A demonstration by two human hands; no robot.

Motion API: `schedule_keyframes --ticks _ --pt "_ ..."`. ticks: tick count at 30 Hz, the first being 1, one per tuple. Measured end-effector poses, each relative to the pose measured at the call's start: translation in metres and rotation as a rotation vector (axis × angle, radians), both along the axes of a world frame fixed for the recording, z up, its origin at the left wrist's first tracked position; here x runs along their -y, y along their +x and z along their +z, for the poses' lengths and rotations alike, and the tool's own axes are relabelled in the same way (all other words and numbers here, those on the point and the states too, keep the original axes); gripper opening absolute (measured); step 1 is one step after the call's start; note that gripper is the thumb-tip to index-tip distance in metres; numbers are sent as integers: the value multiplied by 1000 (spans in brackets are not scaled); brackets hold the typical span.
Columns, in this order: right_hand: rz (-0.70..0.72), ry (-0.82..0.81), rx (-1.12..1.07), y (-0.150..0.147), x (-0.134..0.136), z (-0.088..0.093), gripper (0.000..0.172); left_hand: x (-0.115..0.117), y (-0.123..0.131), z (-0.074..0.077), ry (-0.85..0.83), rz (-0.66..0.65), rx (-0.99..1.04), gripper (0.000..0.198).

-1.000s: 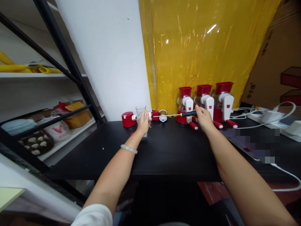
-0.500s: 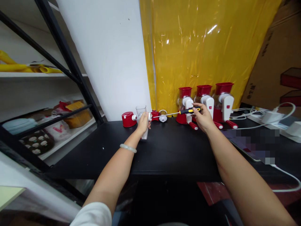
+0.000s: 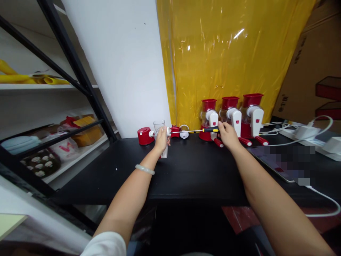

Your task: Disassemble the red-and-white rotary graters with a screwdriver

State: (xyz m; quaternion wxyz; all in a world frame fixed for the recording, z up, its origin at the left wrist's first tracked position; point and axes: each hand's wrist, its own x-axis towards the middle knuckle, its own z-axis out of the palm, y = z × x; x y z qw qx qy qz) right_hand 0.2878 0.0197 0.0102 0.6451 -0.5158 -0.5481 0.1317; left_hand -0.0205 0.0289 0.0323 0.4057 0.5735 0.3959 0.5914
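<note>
- the screwdriver point(image 3: 206, 130) is held nearly level above the black table point(image 3: 197, 170), its shaft aimed leftward; its black-and-yellow handle is pinched at the rear end by the right hand point(image 3: 227, 136), thumb and fingers closed on it
- on the other side, the clear hopper part point(image 3: 159, 124) is clasped low down by the left hand point(image 3: 161, 140), at the far edge of the table near the white wall point(image 3: 128, 71); a white round fitting point(image 3: 168, 132) is seen poking out beside the fingers, and a white arm point(image 3: 164, 152) is seen hanging below them
- the shaft is lined up with that fitting; whether the tip is seated in it cannot be told at this size
- a light, stiff tool, by the look of it; the thick handle should be easily turned, but with the hold kept so far back, a wobble at the tip could be feared
- the hopper part is judged light, hard and smooth, a little slippery perhaps, and its thin clear wall could be cracked by a hard squeeze; it is best gripped around the solid white fitting, well clear of the tip
- a red base point(image 3: 145, 136) is parked just left of it; three assembled grinders point(image 3: 231, 117) are lined up behind the right hand
</note>
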Motion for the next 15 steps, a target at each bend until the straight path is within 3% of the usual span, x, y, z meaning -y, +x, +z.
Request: schedule_keyframes --ticks 8,15 --pt "172 0 -136 -10 3 3 60 -3 -5 0 -42 7 -16 44" --pt "365 119 -289 -7 -2 0 50 -6 -7 0 -65 -50 18 45"
